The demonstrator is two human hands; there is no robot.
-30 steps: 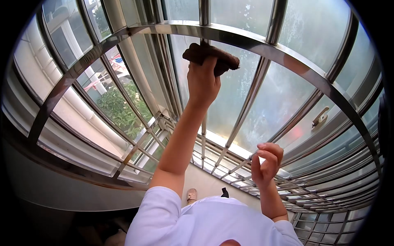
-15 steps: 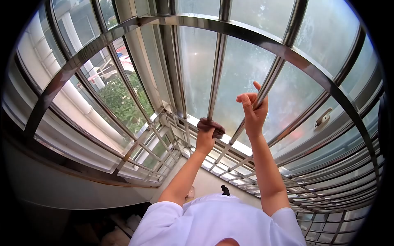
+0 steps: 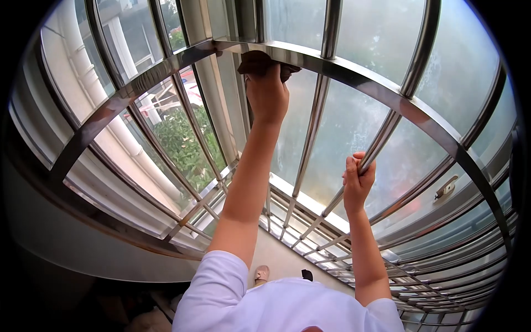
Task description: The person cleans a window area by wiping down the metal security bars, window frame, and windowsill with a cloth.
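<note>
My left hand (image 3: 267, 95) is raised high, its fingers closed on a dark brown cloth (image 3: 255, 62). The cloth presses against an upright metal bar just under the curved metal band (image 3: 354, 73). Lower and to the right, my right hand (image 3: 359, 180) is wrapped round another upright bar (image 3: 381, 134), with its fingers curled at the bar. Frosted glass panes (image 3: 348, 124) stand behind the bars.
A window handle (image 3: 446, 188) is at the right. Closely spaced bars (image 3: 442, 276) run along the lower right. Green bushes (image 3: 185, 138) and a pale pipe (image 3: 130, 141) show outside at the left. A shoe (image 3: 262, 273) is below.
My left hand went down with the cloth, then up again to the curved band. My right hand, first off the bars, rose to a bar, then moved lower and now holds it. The view shifted.
</note>
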